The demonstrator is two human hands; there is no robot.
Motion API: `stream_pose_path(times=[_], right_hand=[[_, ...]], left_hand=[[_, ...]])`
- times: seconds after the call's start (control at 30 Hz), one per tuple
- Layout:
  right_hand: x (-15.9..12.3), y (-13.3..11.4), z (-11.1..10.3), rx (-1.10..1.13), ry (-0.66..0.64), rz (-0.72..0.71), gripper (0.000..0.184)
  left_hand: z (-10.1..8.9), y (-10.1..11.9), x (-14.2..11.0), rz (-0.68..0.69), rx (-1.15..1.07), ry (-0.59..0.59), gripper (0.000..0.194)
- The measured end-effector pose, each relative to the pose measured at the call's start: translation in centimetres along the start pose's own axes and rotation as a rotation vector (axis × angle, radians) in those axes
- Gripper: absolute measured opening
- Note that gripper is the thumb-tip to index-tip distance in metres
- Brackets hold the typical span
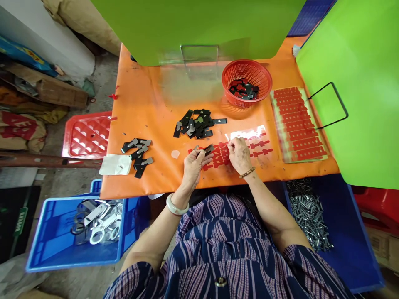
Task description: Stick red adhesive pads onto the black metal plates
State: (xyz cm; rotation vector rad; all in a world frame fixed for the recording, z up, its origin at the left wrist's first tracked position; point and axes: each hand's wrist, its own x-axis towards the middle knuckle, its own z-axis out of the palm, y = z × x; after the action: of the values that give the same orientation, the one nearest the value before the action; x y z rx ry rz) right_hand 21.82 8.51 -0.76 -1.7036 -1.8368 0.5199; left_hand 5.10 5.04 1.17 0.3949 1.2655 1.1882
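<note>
My left hand [192,168] pinches a small black flat metal piece [208,149] over a sheet of red stickers [261,146]. On the right half of that sheet, my right hand [240,157] has thumb and fingers pressed together; whatever may be between them is hidden or too small to name. Beyond the hands lies a pile of similar black pieces [199,123]. Another, smaller group of black pieces [141,150] is spread out on the left of the orange tabletop [156,182]. A red plastic basket [246,68] at the back holds black pieces, some with red on them.
Stacked red sticker sheets [299,124] lie at the right. A white pad [115,165] sits at the left edge. Green panels [199,25] with wire handles stand behind and to the right. Blue bins [75,261] with metal parts flank me below the table; a red stool [87,133] is left.
</note>
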Motion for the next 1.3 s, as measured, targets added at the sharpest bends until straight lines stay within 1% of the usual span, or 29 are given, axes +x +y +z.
stream_pose_path(times=[0.17,0.33,0.43,0.5,0.6,0.73,0.83,0.93,1.03,1.2,1.3], right_hand=[[-0.1,-0.4,0.0,-0.012,-0.026,0.031,0.014],[-0.1,-0.9,-0.1,0.048,-0.005,0.082,0.023],[-0.2,-1.1,-0.2,0.098,-0.012,0.096,0.025],[-0.4,-1.3,-0.5,0.162,-0.038,0.113,0.023],[-0.4,-1.3,-1.2,0.323,-0.105,0.157,0.018],[-0.2,-0.7,-2.1,0.53,-0.162,0.178,0.015],[-0.1,-0.2,-2.4,0.647,-0.141,0.204,0.017],[-0.6,-0.4,-2.4,0.689,-0.096,0.219,0.018],[-1.6,-1.3,-2.4,0.665,-0.05,0.196,0.017],[-3.6,-3.4,-2.8,0.512,0.056,0.027,0.012],[-4.5,-4.3,-3.0,0.462,0.077,-0.031,0.012]], left_hand=[[0.0,0.0,0.0,0.0,-0.015,-0.008,0.016],[0.1,0.2,-0.1,-0.007,0.002,-0.003,0.018],[0.2,0.2,-0.1,-0.008,0.01,0.002,0.016],[0.2,0.2,-0.1,-0.007,0.015,0.002,0.015],[0.2,0.1,-0.1,-0.008,0.022,0.002,0.015],[0.3,0.1,0.0,-0.011,0.027,0.006,0.015],[0.3,0.2,0.1,-0.02,0.028,0.0,0.013],[0.1,0.4,0.1,-0.045,0.055,-0.002,0.01],[-0.2,0.7,-0.2,-0.073,0.081,-0.006,0.013],[-1.0,1.1,-2.1,-0.114,0.104,-0.062,0.013],[-1.2,1.2,-3.4,-0.143,0.106,-0.092,0.013]])
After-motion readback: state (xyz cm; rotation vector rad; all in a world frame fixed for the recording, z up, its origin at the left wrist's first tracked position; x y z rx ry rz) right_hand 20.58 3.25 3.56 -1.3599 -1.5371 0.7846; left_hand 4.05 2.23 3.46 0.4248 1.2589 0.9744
